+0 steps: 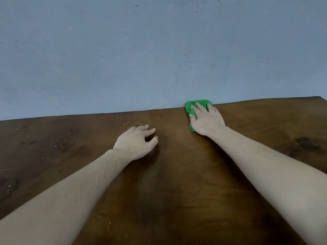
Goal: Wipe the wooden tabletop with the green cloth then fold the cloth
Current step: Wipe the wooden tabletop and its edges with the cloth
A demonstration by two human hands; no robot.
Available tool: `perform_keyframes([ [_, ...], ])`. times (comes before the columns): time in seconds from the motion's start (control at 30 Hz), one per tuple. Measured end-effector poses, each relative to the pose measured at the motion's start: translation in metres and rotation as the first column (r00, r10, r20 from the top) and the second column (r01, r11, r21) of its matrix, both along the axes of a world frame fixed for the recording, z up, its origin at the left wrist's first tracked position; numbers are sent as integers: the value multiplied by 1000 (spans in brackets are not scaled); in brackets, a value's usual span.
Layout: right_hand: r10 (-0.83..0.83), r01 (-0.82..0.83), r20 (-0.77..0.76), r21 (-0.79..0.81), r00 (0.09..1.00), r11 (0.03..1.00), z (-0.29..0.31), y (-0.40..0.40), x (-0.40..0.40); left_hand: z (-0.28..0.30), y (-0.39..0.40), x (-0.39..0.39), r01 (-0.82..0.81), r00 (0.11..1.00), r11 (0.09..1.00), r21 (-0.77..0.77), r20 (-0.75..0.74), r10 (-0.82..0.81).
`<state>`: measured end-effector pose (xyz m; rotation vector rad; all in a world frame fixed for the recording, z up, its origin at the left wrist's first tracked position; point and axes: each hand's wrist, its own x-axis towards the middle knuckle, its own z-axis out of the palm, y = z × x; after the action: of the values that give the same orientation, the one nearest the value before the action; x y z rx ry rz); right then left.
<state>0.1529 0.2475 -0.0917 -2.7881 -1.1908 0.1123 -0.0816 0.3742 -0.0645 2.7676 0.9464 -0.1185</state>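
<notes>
Right hand [206,120] flat, presses green cloth [192,107] on tabletop [194,174]; left hand [137,143] loosely curled, holding nothing.

head view, forward and down, over tabletop [177,174]

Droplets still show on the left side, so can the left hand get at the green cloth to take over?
Probably yes: the left hand rests holding nothing, with bare tabletop between it and the green cloth, though the right hand presses it.
</notes>
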Motion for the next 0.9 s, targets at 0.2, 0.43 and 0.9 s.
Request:
perform_keyframes([
  [0.2, 266, -266, 3, -9, 964, 964, -1, 56, -52, 6, 3, -4, 69, 994, 998, 3, -80, -69],
  [0.43, 379, -379, -5, -12, 925, 925, 1, 87, -97, 5, 12, -47, 30, 998, 999, 36, -48, -28],
  [0.9, 204, -204, 30, -13, 979, 979, -1, 9, -211, 5, 95, -98, 266, 963, 962, 53, -50, -264],
])
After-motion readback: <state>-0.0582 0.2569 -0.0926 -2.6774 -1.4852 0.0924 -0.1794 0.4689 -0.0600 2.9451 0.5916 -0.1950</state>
